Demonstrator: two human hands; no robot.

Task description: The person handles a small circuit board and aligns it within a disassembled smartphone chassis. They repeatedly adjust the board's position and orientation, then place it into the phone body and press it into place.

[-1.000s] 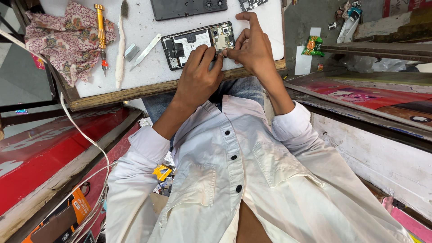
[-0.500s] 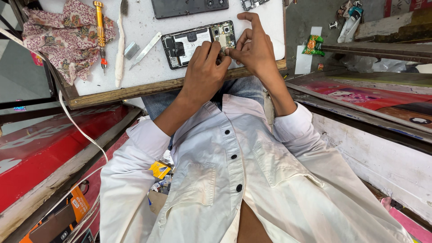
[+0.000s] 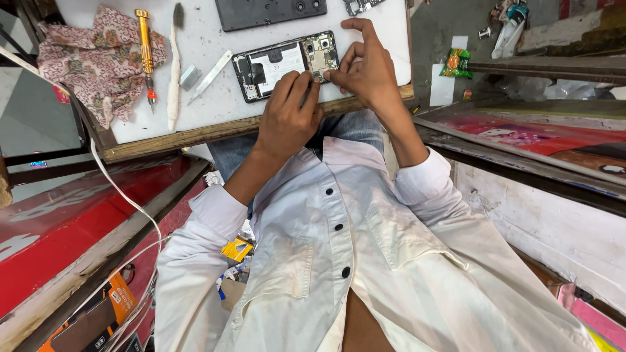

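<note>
hands, left (image 3: 287, 117) and right (image 3: 366, 70), on opened phone (image 3: 287, 65), white worktable (image 3: 215, 98)

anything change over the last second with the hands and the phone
Hardly anything. The left hand and right hand stay with fingertips on the opened phone, which lies where it was. The screwdriver, brush and cloth stayed put.

cloth (image 3: 85, 58): pink floral | screwdriver (image 3: 145, 49): gold | shirt (image 3: 339, 261): white, black buttons | worktop (image 3: 215, 104): white
</note>
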